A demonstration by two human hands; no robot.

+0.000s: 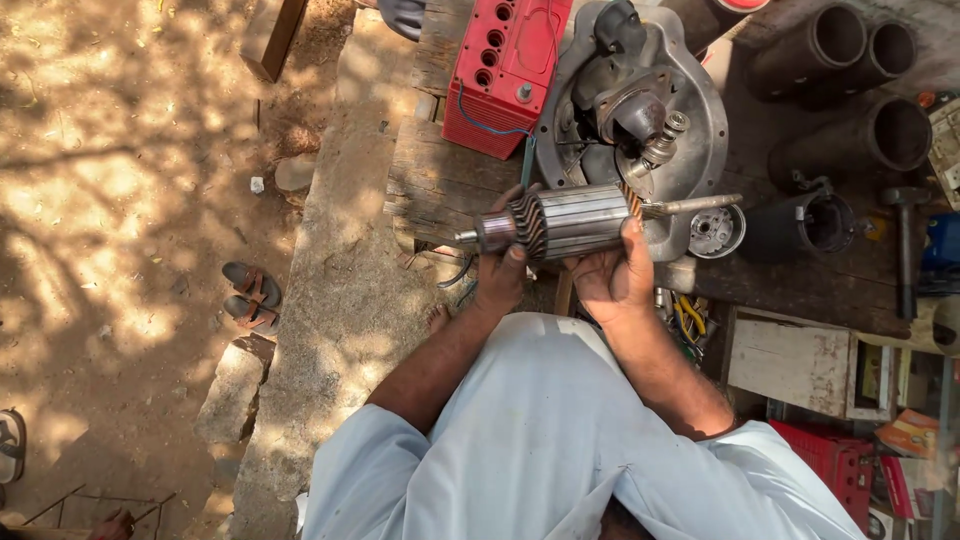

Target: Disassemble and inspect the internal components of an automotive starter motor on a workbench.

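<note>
Motor armature (pixel 575 220): grey laminated core with copper windings at one end and a thin steel shaft sticking out of the other, held level above the wooden counter (pixel 430 180). Left hand (pixel 500 275) has its fingers closed round the winding end; right hand (pixel 612 275) grips the core from below. Beyond: round grey metal housing (pixel 690 120) with mechanical parts inside, red battery case (pixel 505 70), dark open pipes (pixel 850 90), hammer (pixel 905 245).
</note>
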